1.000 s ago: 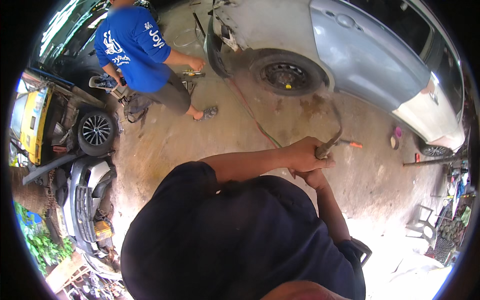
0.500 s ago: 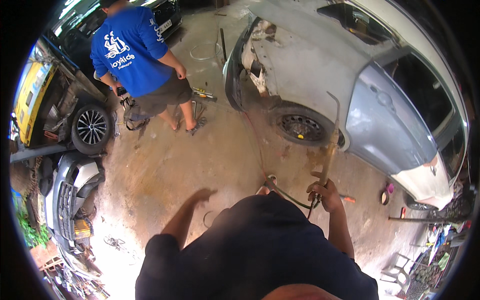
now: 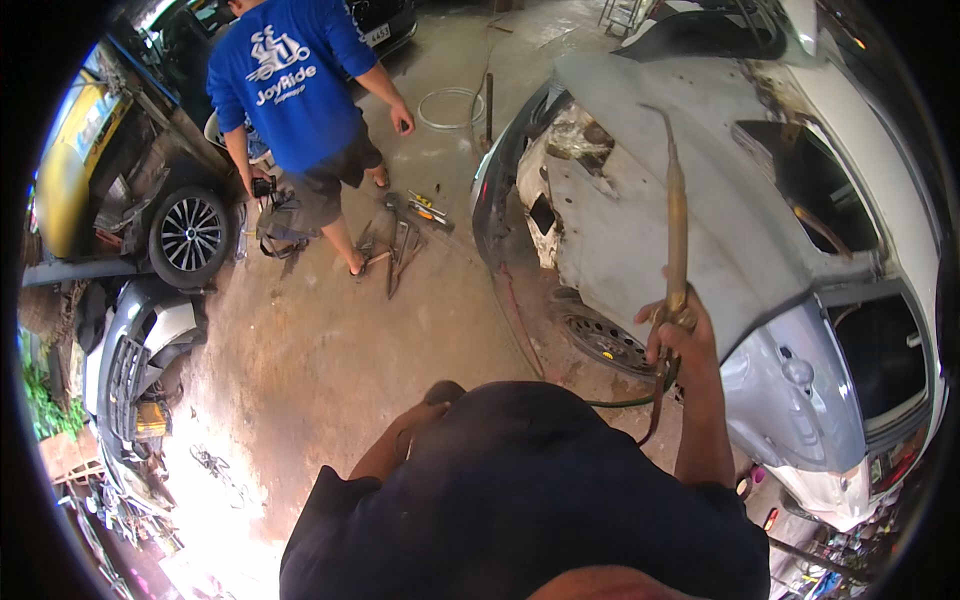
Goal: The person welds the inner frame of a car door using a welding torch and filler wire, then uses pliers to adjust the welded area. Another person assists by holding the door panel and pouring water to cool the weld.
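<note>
My right hand is closed around the lower handle of a brass-coloured gas torch. The torch points up and away from me, its thin bent tip in front of the car's grey bonnet. Hoses trail from its lower end towards my body. My left hand hangs low beside my dark shirt, partly covered by it, and its fingers do not show clearly. To the right stands the grey car, its front corner stripped and patchy, with a black steel front wheel below.
A person in a blue shirt walks at the far left, holding a small black object. Tools lie on the concrete floor nearby. Along the left are an alloy wheel and a detached bumper. A coiled hose lies farther back.
I have moved closer to the car, and the torch is now in front of its bonnet. My left hand has drawn in beside my body. The other person has stepped further away.
</note>
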### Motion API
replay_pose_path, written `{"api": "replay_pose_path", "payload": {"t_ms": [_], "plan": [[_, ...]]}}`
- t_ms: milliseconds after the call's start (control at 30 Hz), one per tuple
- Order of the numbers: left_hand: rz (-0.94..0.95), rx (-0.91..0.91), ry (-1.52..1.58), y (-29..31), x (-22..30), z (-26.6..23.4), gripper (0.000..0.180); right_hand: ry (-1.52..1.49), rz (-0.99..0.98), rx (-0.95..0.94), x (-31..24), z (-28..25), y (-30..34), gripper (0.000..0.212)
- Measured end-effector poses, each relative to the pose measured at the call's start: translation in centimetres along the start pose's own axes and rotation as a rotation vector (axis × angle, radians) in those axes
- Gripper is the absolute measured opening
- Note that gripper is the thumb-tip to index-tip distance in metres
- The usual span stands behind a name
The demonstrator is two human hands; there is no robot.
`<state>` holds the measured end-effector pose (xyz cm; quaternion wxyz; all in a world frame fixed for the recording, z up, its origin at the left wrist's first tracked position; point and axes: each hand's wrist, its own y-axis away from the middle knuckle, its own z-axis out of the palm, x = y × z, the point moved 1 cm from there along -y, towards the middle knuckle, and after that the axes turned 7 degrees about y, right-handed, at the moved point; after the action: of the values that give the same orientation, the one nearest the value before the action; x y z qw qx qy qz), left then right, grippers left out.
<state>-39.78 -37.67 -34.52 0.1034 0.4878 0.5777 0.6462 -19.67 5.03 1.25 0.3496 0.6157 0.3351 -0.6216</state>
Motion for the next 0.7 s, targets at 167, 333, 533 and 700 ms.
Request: {"api": "replay_pose_path", "payload": {"t_ms": [167, 333, 533, 700], "plan": [[-0.013, -0.026, -0.065, -6.1, 9.0, -2.6, 0.083, 0.036, -0.129, 0.058, -3.6, 1.0, -11.3, 0.102], [0.018, -0.199, -0.14, -13.2, 17.0, -7.9, 0.1, 0.17, -0.173, 0.234, -5.5, 2.7, -20.2, 0.096], [-0.063, -0.235, -0.397, -25.5, 31.0, -21.1, 0.095, 0.259, -0.239, 0.482, -9.9, 6.1, -30.0, 0.114], [-0.14, -0.054, -0.61, -35.5, 42.5, -33.5, 0.086, 0.324, -0.196, 0.592, -13.1, 5.9, -36.0, 0.11]]}}
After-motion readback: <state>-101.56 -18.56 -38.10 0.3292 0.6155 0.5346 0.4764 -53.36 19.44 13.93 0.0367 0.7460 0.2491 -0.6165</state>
